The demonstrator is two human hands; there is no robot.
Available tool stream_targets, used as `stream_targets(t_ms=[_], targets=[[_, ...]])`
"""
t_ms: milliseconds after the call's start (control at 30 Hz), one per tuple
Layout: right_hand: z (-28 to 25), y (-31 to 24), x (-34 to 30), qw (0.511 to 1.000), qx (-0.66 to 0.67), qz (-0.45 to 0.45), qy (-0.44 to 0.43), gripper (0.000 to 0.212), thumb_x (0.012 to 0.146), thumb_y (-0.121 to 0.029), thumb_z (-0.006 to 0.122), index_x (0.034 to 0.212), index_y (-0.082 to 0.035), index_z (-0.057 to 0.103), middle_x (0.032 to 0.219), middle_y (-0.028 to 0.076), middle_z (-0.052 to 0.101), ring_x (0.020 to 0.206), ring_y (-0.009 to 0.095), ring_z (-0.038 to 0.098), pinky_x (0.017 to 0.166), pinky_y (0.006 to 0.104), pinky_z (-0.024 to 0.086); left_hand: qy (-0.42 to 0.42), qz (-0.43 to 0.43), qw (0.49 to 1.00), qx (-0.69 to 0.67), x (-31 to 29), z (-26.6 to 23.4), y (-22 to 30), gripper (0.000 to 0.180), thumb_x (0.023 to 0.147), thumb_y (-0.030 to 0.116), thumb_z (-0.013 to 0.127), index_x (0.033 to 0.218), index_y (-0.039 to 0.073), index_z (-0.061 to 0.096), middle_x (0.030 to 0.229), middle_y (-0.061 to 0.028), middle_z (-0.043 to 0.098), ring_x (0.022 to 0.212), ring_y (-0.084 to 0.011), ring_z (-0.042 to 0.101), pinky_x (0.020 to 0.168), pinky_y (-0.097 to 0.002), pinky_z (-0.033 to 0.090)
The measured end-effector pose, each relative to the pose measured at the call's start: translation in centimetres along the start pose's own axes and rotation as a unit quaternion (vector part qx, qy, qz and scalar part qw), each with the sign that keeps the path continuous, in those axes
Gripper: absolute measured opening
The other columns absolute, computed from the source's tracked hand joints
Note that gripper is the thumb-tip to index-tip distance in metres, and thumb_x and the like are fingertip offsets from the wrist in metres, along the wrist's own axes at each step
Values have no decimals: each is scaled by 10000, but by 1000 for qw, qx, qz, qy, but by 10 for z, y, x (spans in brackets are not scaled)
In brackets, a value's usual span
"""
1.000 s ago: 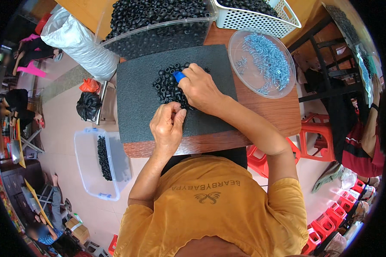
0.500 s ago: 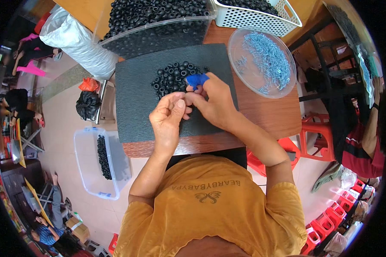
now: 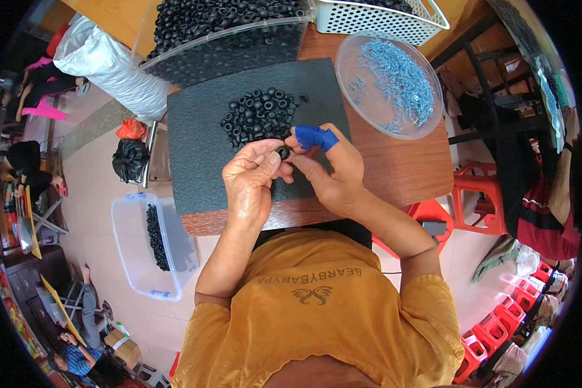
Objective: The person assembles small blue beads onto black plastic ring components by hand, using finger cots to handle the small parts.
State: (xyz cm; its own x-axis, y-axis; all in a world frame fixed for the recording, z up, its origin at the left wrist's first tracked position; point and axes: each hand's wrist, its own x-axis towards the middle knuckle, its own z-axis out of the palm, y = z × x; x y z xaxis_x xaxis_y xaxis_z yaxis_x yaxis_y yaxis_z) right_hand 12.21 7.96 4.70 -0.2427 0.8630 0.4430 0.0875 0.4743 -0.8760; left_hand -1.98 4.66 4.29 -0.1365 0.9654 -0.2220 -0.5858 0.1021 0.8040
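Note:
Between the thumb and fingers of my left hand (image 3: 249, 184) is a small black ring-shaped part (image 3: 283, 152), its round hole facing up. My right hand (image 3: 335, 169), blue tape (image 3: 313, 136) wound on one finger, closes on the same part from the right with thumb and fingertips. Anything smaller in those fingertips is hidden. Just beyond both hands, a loose pile of similar black parts (image 3: 255, 115) lies on a dark grey mat (image 3: 197, 149). The mat covers much of the brown wooden table (image 3: 401, 171).
A clear bin (image 3: 239, 32) full of black parts stands at the back, beside a white perforated basket (image 3: 368, 19). At the right, a round clear tray (image 3: 385, 123) holds small bluish metal pieces. Another clear bin (image 3: 132, 252) sits on the floor at left. Red stools (image 3: 478, 200) stand right.
The black ring-shaped part now shows between my fingertips. My right hand has shifted slightly right and nearer, away from the pile. The view has shifted a little.

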Motion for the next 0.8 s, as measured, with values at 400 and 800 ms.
stream_targets(t_ms=[400,800], targets=[[-9,9,-4,964,-157,-216,4,340,631,-3,633,962,47,572,801,133,564,667,298,516,567,371,440,-24,8,998,54,-12,7,-13,213,843,-28,587,1048,-84,582,921,-124,647,665,-163,611,588,-275,519],[-104,41,34,941,-335,-39,23,154,747,-77,697,853,-9,608,803,118,593,715,262,571,622,345,443,-72,-60,990,104,-11,6,-20,173,857,30,590,1007,-53,616,853,-167,657,631,-162,612,556,-278,516]])
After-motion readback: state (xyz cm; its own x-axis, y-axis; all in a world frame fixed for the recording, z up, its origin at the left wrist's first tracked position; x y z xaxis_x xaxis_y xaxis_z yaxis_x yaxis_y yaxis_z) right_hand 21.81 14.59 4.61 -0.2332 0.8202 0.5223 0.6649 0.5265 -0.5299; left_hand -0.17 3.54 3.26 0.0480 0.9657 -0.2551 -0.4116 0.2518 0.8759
